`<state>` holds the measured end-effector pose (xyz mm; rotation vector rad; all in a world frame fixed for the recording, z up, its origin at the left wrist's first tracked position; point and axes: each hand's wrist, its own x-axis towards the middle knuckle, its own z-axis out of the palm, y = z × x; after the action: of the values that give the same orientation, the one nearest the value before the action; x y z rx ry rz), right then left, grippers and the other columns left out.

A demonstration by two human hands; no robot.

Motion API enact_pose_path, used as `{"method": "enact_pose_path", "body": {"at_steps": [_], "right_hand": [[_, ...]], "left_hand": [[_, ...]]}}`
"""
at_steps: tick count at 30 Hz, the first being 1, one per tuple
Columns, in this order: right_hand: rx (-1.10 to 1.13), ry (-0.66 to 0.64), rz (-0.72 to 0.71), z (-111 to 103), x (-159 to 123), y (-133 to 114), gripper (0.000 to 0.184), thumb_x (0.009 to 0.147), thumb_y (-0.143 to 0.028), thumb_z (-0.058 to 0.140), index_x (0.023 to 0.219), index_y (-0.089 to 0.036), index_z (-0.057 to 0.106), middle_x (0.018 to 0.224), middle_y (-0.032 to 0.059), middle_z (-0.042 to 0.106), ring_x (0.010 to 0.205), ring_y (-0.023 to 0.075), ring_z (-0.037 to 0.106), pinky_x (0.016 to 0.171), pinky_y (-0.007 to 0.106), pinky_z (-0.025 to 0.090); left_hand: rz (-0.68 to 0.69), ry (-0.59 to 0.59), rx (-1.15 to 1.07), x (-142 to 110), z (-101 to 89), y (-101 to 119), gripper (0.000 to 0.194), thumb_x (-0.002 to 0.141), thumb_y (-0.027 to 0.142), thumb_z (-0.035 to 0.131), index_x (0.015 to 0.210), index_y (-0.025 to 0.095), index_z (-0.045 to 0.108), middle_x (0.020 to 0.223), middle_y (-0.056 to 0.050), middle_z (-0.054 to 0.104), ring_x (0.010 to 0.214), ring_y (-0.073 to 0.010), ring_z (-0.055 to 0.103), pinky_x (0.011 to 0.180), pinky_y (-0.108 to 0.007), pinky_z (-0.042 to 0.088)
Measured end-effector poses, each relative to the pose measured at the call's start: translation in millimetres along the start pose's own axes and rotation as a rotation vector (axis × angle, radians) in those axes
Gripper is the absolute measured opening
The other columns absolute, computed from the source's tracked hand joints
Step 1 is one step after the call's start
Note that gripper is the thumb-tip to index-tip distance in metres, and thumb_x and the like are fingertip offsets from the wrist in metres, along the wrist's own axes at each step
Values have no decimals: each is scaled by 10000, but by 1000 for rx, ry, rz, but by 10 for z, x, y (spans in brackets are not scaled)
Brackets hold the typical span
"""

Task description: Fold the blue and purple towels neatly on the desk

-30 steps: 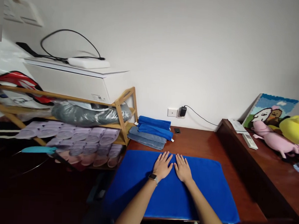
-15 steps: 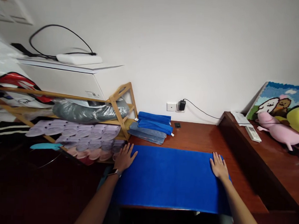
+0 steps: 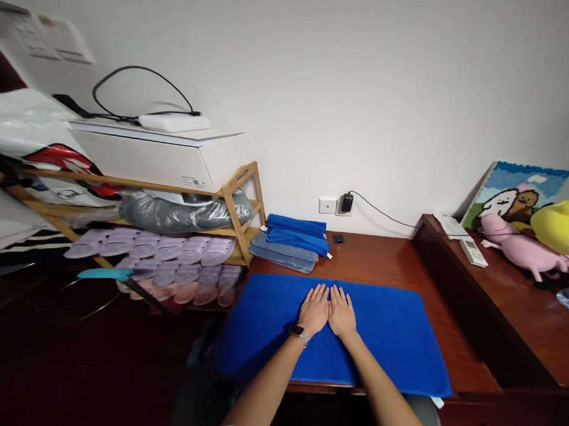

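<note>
A bright blue towel (image 3: 383, 335) lies spread flat on the reddish-brown desk (image 3: 382, 261), its near edge reaching the desk's front edge. My left hand (image 3: 314, 310), with a watch on the wrist, rests palm down near the middle of the towel's far part. Right beside it, my right hand (image 3: 342, 311) lies palm down too, the two thumbs close together. Both hands are flat and hold nothing. Behind the towel is a stack of folded towels, blue ones (image 3: 297, 239) and grey-blue ones (image 3: 282, 254). A white tag shows at the towel's near right corner.
At left stands a wooden rack (image 3: 239, 213) with several lilac slippers (image 3: 181, 248) and a white box (image 3: 143, 156) on top. A black plug (image 3: 347, 202) sits in the wall. On the raised right side are a remote control (image 3: 473, 253) and a pink plush toy (image 3: 518, 243).
Both hands have moved inward from the towel's left and right edges to its middle, staying palm down. The view has shifted slightly left.
</note>
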<state>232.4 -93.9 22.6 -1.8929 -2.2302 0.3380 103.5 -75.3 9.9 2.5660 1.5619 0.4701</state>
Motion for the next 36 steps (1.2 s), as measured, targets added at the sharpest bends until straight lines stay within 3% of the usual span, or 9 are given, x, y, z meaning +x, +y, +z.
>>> {"method": "enact_pose_path", "body": {"at_steps": [3,10,13,18,22,25,28,31,36], "right_hand": [[-25,-25,27,-71,-6,240,657,1120,-411,225,1730,-180,309,1782,76,298,1684,248,208,1366,487,153],[-183,-16,428,-379,-408,2073,718,1099,-466,175,1748,-165,234,1809,65,231,1689,257,182,1367,503,153],[-192,-7,498,-473,-521,2529,732,1093,-494,155,1756,-188,205,1823,43,189,1693,252,166,1367,508,156],[-169,19,516,-622,-446,2244,719,1092,-451,179,1737,-152,283,1813,69,222,1688,287,188,1366,536,156],[-123,179,286,-407,-534,1232,706,1104,-385,152,1697,-67,365,1784,128,296,1678,299,225,1374,508,138],[-19,140,23,-38,-758,365,675,1126,-465,172,1698,-190,404,1780,61,314,1675,264,243,1370,500,178],[5,58,-23,188,-994,2,662,1124,-515,238,1716,-244,361,1775,38,319,1670,260,255,1363,504,204],[-46,38,80,113,-1212,443,668,1112,-524,280,1719,-256,349,1771,41,322,1669,277,257,1358,540,198],[-200,50,428,-221,-1581,1892,746,1065,-503,228,1728,-173,321,1785,78,298,1665,290,264,1349,549,230]], "left_hand": [[-97,-27,31,-53,-47,-245,608,1119,419,336,1667,188,463,1739,-109,426,1631,-281,370,1347,-508,284],[-417,56,189,-590,-482,-1776,782,1069,622,377,1657,113,463,1737,-199,403,1621,-371,376,1323,-589,298],[-432,82,187,-766,-586,-2166,792,1061,630,360,1642,106,483,1727,-210,426,1611,-402,385,1296,-632,331],[-397,142,199,-742,-750,-1997,730,1079,529,340,1610,60,513,1688,-241,477,1598,-401,409,1313,-624,309],[-224,202,155,-733,-606,-1110,646,1120,459,299,1609,108,531,1696,-191,484,1607,-346,409,1327,-574,316],[3,122,91,-850,-286,-351,602,1131,478,330,1646,215,497,1723,-103,469,1618,-287,396,1332,-529,325],[38,63,62,-1058,-104,-95,589,1122,501,375,1661,286,476,1718,-83,478,1598,-286,432,1306,-534,364],[-159,71,118,-1380,-232,-555,620,1095,572,411,1639,294,517,1706,-113,489,1584,-349,448,1283,-593,371],[-432,163,241,-2007,-605,-1680,712,1087,586,326,1639,177,511,1704,-178,478,1572,-414,445,1229,-647,414]]}}
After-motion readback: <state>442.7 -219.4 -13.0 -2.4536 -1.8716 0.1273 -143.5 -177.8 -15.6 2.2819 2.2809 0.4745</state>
